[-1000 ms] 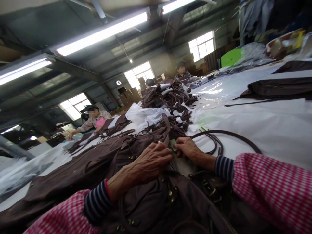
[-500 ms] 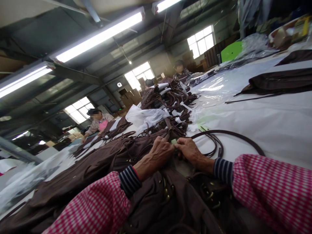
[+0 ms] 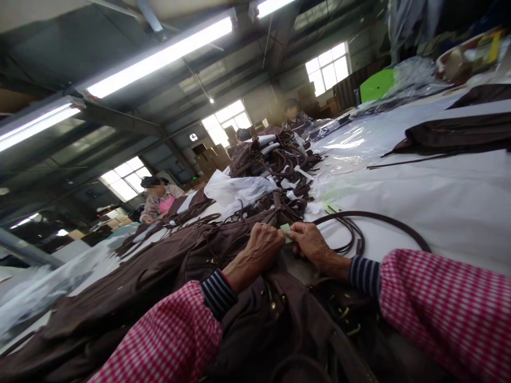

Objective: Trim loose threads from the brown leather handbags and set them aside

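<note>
Green tag (image 3: 285, 230): up between both hands, over the brown bag (image 3: 297, 314)
Right hand (image 3: 313, 246): pinching the tag between thumb and fingers
Left hand (image 3: 261, 247): fingers folded in, right beside the tag, can't tell if holding anything
Strap (image 3: 385, 216): looping out over the white table (image 3: 447, 202), off past the right hand
Pile (image 3: 271, 154): tangled brown stuff heaped up beyond the hands, white plastic (image 3: 235, 189) just in front

Slip (image 3: 285, 230) between left hand (image 3: 266, 243) and right hand (image 3: 309, 242) — bag (image 3: 295, 303) beneath, heap (image 3: 271, 159) behind, plastic sheet (image 3: 347, 142) right of heap.
</note>
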The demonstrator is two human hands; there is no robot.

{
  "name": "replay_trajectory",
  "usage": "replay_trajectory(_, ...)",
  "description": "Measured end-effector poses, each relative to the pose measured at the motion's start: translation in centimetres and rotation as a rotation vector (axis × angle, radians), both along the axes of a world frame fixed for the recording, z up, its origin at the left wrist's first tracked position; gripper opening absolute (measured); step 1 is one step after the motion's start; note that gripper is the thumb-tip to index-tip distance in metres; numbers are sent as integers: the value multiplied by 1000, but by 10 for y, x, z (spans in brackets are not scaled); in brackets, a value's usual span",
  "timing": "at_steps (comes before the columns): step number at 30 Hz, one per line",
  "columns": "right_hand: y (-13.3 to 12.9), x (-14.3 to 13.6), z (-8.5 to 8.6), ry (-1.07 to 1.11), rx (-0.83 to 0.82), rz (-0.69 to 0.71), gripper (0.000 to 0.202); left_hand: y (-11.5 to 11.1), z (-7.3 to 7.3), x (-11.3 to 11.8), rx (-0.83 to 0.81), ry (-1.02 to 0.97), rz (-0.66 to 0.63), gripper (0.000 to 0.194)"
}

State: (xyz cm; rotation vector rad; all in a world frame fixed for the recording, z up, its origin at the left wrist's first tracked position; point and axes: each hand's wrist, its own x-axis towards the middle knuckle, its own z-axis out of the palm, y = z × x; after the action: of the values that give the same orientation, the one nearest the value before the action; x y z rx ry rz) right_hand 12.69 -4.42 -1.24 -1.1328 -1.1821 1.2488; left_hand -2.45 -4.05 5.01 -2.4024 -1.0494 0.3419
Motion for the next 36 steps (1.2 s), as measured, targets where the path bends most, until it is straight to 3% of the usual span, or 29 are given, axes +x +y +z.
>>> replay_trajectory(5,0,0,0,-11,5,6,22,-6,13,10,-52,58,75,17)
replay_trajectory(13,1,1,-1,-25,14,22,23,5,11,-11,-34,78,-106,17)
replay_trajectory(17,2,1,-2,-25,16,18,23,7,19,-4,-69,8,-29,12)
replay_trajectory(20,1,2,0,-10,3,34,23,-4,28,-1,-58,-106,54,11)
replay_trajectory(25,0,1,2,1,-4,63,24,-39,37,-14,-301,-227,-138,24)
replay_trajectory(28,2,0,-1,-8,18,74,24,-53,38,-24,-339,-268,-139,25)
replay_trajectory(32,4,0,-4,-2,18,84,26,-55,38,-29,-291,-262,-102,21)
replay_trajectory(36,3,1,-3,-1,5,99,30,-50,42,-28,-411,-252,-106,27)
